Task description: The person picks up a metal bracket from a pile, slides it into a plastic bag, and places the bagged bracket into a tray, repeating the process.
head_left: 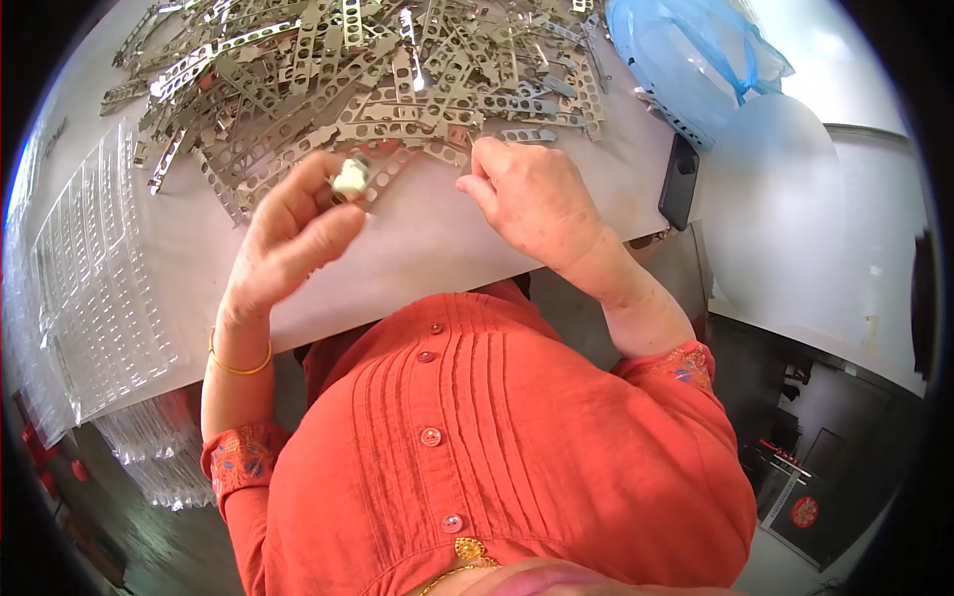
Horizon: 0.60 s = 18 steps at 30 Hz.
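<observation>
My left hand point(298, 233) is over the table in front of the heap, its thumb and fingers curled round a small pale yellow-green and metallic piece point(351, 179). To its right, my right hand point(532, 194) is closed with thumb and forefinger pinched together at the near edge of the heap; whatever is between them is too small to make out. Beyond both hands lies a large heap of perforated metal strips point(397, 74), with round holes along them. The two hands are apart from each other.
Clear plastic trays point(104, 268) lie at the left of the table point(427, 253). A black phone point(680, 182) rests near the right edge, beside a blue plastic bag point(686, 60). More clear trays point(159, 452) are stacked below the table at left.
</observation>
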Available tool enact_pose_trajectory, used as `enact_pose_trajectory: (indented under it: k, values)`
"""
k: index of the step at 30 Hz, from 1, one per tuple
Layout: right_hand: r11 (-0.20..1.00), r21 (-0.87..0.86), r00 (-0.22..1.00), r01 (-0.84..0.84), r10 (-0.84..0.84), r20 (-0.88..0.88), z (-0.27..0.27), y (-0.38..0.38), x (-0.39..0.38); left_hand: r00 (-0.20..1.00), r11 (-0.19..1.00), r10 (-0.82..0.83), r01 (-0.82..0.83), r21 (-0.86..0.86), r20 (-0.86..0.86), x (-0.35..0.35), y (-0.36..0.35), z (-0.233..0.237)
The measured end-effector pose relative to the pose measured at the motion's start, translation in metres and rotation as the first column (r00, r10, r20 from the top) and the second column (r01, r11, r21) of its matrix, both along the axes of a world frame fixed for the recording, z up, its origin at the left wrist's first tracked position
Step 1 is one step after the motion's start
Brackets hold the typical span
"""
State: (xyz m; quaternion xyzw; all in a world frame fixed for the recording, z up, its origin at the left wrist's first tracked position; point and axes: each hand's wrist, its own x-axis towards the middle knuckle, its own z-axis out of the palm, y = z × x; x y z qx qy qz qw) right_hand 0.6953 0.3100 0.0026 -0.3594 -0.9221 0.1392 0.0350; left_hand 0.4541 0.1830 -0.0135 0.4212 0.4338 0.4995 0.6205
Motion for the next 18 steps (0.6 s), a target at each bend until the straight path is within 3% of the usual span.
enact_pose_trajectory:
  k: [1, 2, 4, 8, 10, 12, 15, 17, 18]
  values:
    - [0.999, -0.026, 1.0, -0.031, 0.031, -0.003, 0.002, 0.0, 0.002, 0.997, 1.0, 0.019, -0.017, 0.026, -0.071, 0.011, -0.003, 0.0]
    - [0.999, -0.025, 0.999, -0.035, 0.035, -0.007, 0.004, -0.002, 0.002, 0.968, 0.996, 0.013, 0.01, 0.088, -0.251, 0.022, -0.003, 0.005]
    - [0.994, -0.087, 0.993, -0.066, 0.057, -0.102, 0.009, -0.007, 0.003, 0.844, 0.961, 0.055, 0.101, 0.259, -0.534, 0.042, -0.006, 0.025]
    - [0.99, -0.098, 0.977, -0.105, 0.084, -0.194, 0.013, -0.013, 0.004, 0.749, 0.91, 0.084, 0.211, 0.356, -0.657, 0.063, -0.001, 0.029]
    - [0.979, -0.186, 0.99, -0.081, 0.057, -0.132, 0.017, -0.013, 0.006, 0.601, 0.86, 0.123, 0.333, 0.387, -0.79, 0.068, 0.001, 0.028]
    - [0.975, -0.218, 0.983, -0.048, 0.008, -0.181, 0.018, -0.009, 0.012, 0.587, 0.826, 0.165, 0.356, 0.436, -0.793, 0.067, 0.003, 0.024]
    - [0.973, -0.228, 0.973, 0.027, -0.079, -0.219, 0.022, -0.004, 0.018, 0.66, 0.822, 0.105, 0.363, 0.438, -0.744, 0.065, 0.002, 0.013]
    - [0.977, -0.202, 0.97, 0.068, -0.112, -0.217, 0.023, -0.002, 0.02, 0.93, 0.959, -0.022, 0.123, 0.254, -0.367, 0.062, 0.006, 0.006]
    - [0.978, -0.204, 0.935, 0.047, -0.115, -0.336, 0.022, -0.001, 0.019, 0.928, 0.961, -0.016, 0.117, 0.25, -0.373, 0.058, 0.009, 0.007]
